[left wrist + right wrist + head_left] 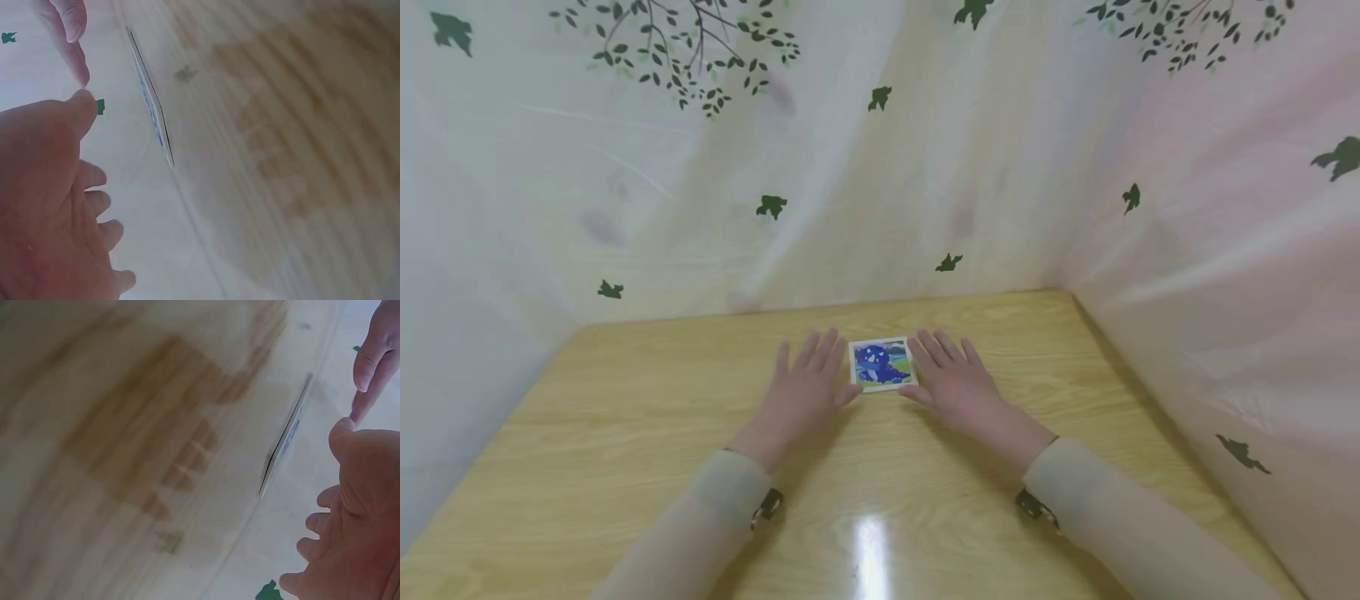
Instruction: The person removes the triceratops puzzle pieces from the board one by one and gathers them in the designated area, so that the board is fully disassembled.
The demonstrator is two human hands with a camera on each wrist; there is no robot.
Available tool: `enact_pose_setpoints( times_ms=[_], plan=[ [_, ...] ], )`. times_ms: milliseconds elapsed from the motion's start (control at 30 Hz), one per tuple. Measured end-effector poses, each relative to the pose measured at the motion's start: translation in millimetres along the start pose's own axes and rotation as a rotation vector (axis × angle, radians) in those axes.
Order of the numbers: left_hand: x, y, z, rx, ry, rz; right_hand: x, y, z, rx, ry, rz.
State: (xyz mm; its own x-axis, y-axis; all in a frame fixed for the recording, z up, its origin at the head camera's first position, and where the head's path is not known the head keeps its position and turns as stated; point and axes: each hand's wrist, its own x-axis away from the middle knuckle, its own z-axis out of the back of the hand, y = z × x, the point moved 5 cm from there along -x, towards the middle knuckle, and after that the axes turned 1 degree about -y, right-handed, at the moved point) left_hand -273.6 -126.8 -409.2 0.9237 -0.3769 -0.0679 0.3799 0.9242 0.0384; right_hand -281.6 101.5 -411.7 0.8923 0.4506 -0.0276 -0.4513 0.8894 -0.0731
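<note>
A small flat picture board (882,364) with a white border shows a blue cartoon dinosaur and lies on the wooden table (647,417). Both wrist views catch the board (150,100) edge-on as a thin plate. My left hand (805,387), palm down, is at its left side with fingers straight and spread. On the other side is my right hand (958,383), fingers likewise extended, its fingertips overlapping the board's right border in the head view. From the wrist cameras, the left palm (37,200) and right palm (369,506) appear raised over the tabletop. Neither hand grips anything.
A pale cloth (850,183) printed with leaves and branches hangs behind the table. Another cloth side (1225,250) runs along the right edge. Dark wrist devices sit under the left sleeve (700,508) and right sleeve (1120,508).
</note>
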Motion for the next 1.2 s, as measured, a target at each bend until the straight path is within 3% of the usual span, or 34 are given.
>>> enact_pose_setpoints(
  times_ms=[200, 500, 733, 1200],
  plan=[
    [0.2, 3.6, -10.8, 0.032, -0.015, -0.045, -1.8, -5.9, -5.3, -0.033, -0.032, 0.015],
    [-2.1, 13.3, -18.8, 0.026, -0.105, -0.086, -3.0, -6.9, -12.5, -0.092, -0.085, 0.036],
    [2.4, 19.1, -15.6, 0.115, -0.164, -0.123, -4.6, -9.2, -12.5, -0.106, -0.170, 0.056],
    [5.4, 22.0, -12.4, 0.110, -0.218, -0.154, -3.2, -12.5, -11.2, -0.083, -0.240, 0.086]
  ],
)
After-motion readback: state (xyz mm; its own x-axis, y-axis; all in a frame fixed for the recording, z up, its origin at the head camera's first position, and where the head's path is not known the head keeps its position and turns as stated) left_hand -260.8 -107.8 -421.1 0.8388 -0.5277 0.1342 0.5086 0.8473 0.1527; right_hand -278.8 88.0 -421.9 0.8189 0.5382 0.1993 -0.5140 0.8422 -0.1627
